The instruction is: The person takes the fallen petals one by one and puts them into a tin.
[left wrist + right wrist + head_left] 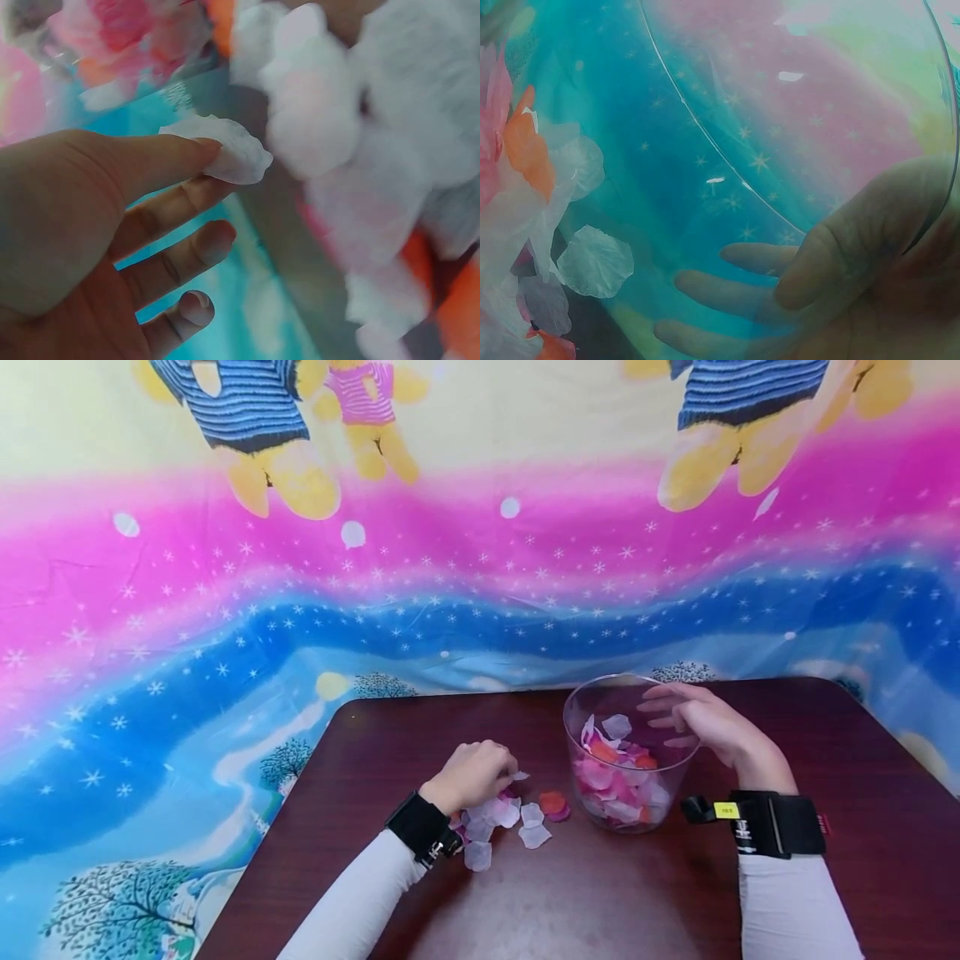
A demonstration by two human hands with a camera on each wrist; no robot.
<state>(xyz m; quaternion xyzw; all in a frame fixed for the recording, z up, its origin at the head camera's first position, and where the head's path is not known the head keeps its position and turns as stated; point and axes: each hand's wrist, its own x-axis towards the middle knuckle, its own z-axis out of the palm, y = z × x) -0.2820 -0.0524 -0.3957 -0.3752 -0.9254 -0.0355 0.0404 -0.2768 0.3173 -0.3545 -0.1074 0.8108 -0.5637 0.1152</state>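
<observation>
Head view: your left hand (471, 774) is curled over the loose petal pile (501, 823) on the dark table (675, 893), left of the clear cup (627, 752).
Left grip: left wrist view shows thumb and forefinger pinching one white petal (229, 154); the other fingers (196, 247) are loosely bent and hold nothing.
Right grip: your right hand (701, 720) holds the cup at its far-right rim, thumb (855, 240) outside the wall, fingers spread and reaching inside.
Cup: upright, roughly a third full of pink, white and orange petals (618, 781).
Handling: petals look paper-thin, limp, near weightless; likely to cling or drift. Pinch one by its edge, lightly.
Cup wall: thin and probably slick; keep it steadied at the rim.
</observation>
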